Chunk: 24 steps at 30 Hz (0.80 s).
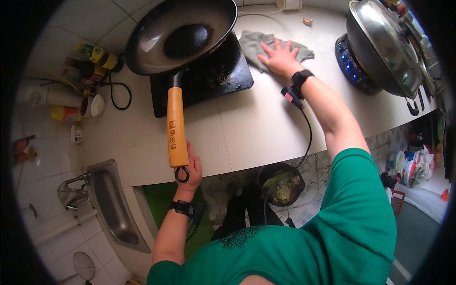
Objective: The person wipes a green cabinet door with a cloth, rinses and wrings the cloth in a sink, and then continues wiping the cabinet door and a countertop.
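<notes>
My right hand [281, 60] lies palm down on a crumpled grey-green cloth [254, 46], fingers spread, pressing it to the white countertop [203, 131]. My left hand [194, 178] is at the counter's front edge, below the end of the wok's wooden handle [175, 128]. Its visible fingers are stretched out, and the handle hides part of the hand. The dark wok [149, 53] sits on a black induction cooker [228, 76], its handle pointing towards me. Dark residue marks the wok's bottom.
Right, a lidded pot [384, 46] stands on a lit cooker [351, 67]. A garlic clove [307, 21] lies behind the cloth. Bottles [101, 57] and a white bowl [97, 105] stand left, near a steel sink [115, 210]. Below, a bin [283, 185] holds vegetable scraps. A cable [310, 131] hangs from my right wrist.
</notes>
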Each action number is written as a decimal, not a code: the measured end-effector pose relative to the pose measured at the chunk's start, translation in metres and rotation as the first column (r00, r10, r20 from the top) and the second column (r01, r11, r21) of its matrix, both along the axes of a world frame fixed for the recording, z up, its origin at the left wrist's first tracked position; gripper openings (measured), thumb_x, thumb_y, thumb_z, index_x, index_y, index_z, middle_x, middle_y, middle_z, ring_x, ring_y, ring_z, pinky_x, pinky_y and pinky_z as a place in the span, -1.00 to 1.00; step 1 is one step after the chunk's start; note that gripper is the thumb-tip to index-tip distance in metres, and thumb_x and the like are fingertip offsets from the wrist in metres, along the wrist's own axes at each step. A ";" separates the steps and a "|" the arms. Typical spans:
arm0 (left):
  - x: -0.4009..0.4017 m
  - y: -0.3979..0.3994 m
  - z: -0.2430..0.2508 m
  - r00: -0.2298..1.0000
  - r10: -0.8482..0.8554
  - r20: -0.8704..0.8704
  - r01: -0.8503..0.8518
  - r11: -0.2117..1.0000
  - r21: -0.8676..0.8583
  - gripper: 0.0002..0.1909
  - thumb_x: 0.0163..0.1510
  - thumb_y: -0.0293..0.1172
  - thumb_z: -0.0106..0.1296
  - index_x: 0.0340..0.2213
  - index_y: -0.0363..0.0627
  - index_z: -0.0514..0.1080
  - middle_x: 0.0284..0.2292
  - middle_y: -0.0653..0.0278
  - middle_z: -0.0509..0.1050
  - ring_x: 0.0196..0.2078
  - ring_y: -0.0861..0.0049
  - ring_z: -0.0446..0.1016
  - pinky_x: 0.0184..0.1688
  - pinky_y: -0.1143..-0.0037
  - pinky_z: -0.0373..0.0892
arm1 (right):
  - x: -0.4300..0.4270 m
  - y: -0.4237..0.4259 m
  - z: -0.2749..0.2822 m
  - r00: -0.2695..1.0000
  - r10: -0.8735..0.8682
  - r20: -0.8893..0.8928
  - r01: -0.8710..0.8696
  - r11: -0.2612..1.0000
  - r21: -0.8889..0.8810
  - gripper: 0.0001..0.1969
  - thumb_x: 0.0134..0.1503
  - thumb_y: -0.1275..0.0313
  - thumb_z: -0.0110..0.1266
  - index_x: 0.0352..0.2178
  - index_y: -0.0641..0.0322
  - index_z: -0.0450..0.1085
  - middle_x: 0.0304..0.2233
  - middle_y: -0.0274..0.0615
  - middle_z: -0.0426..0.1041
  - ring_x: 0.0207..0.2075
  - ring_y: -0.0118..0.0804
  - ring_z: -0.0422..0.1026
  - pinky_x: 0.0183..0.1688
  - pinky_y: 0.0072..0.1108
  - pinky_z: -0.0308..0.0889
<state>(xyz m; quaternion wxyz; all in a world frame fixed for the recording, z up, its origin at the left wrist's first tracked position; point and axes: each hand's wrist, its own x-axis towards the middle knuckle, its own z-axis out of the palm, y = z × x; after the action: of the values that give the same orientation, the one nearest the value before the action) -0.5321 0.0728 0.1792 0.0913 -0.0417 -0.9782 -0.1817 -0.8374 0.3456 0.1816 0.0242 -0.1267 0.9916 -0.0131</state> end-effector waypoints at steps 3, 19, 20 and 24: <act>0.004 -0.002 -0.004 0.999 0.026 0.021 -0.026 1.000 -0.002 -0.59 -0.08 -0.48 -0.26 -0.13 -0.35 0.12 -0.09 -0.01 0.15 0.01 0.07 0.04 0.03 0.32 0.01 | 0.036 -0.009 -0.001 0.994 0.108 -0.030 -0.109 0.994 -0.017 -0.45 -0.03 -0.07 -0.36 0.01 -0.25 -0.02 0.07 0.05 -0.14 0.05 0.34 -0.23 -0.03 0.09 -0.27; 0.008 -0.019 -0.019 0.982 -0.017 -0.189 0.039 0.992 0.117 -0.54 -0.10 -0.25 -0.12 -0.16 -0.25 0.18 -0.09 0.14 0.16 0.01 0.23 0.04 0.02 0.34 0.00 | 0.252 -0.103 0.007 0.920 0.391 -0.035 -0.392 0.920 -0.013 -0.46 -0.05 0.01 -0.26 0.00 -0.20 0.02 0.03 0.15 -0.10 0.05 0.38 -0.30 -0.05 0.11 -0.35; 0.012 -0.024 -0.016 0.981 0.028 -0.190 -0.007 0.994 0.110 -0.54 -0.10 -0.25 -0.12 -0.16 -0.25 0.18 -0.09 0.14 0.16 0.01 0.23 0.04 0.02 0.34 0.00 | 0.257 -0.117 0.007 0.902 0.431 -0.018 -0.431 0.902 -0.015 -0.46 -0.06 0.01 -0.25 -0.01 -0.20 0.03 0.03 0.14 -0.08 0.04 0.38 -0.29 -0.06 0.12 -0.33; 0.041 -0.057 -0.001 0.981 0.114 -0.157 -0.069 0.962 0.264 -0.56 -0.08 -0.29 -0.12 -0.12 -0.12 0.18 -0.06 0.13 0.10 0.03 0.20 0.00 0.01 0.31 -0.01 | 0.267 -0.185 0.001 0.813 0.567 -0.135 -0.582 0.802 -0.134 -0.48 -0.09 0.01 -0.20 -0.04 -0.21 0.10 0.00 0.11 -0.02 0.02 0.39 -0.22 -0.09 0.14 -0.27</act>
<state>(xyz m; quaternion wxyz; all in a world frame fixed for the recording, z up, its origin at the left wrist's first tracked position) -0.4907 0.0159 0.1784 0.1876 0.0006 -0.9358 -0.2984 -0.5705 0.1607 0.1826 -0.0276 -0.4231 0.9018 -0.0837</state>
